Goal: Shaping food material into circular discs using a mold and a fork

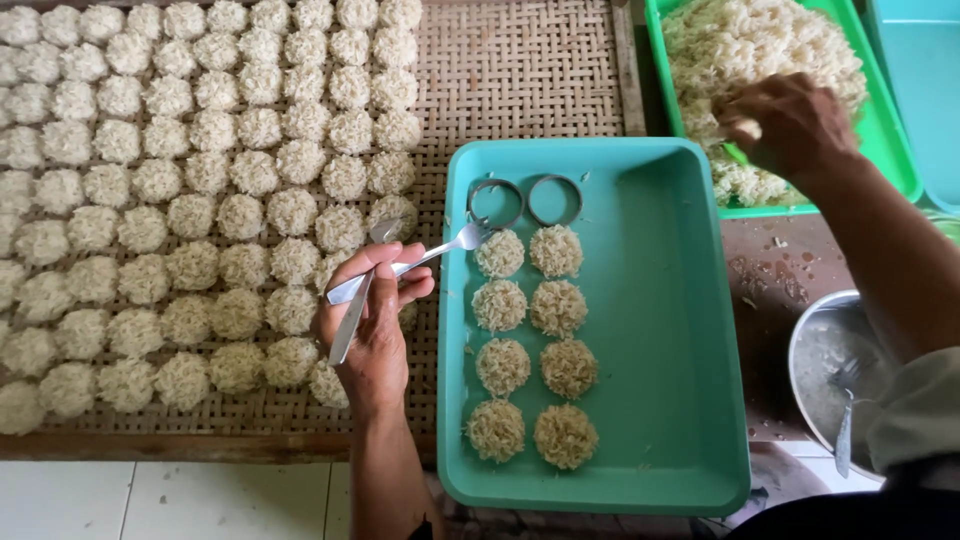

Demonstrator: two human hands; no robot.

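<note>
Forks [400,275], two thin metal ones, sat pinched in the left hand [375,320] beside the teal tray [660,300]; stiff, light, probably slick, best held mid-handle. Right hand [785,125] was closed on loose, crumbly rice clumps [750,50] in the green tray [890,130].

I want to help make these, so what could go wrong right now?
The left hand holds two spoons at once, so one might slip and dent the rice rounds in the teal tray. The right hand digs in the heaped green tray, and strands may spill over its rim. The two rings sit loose and could shift when filled.
</note>
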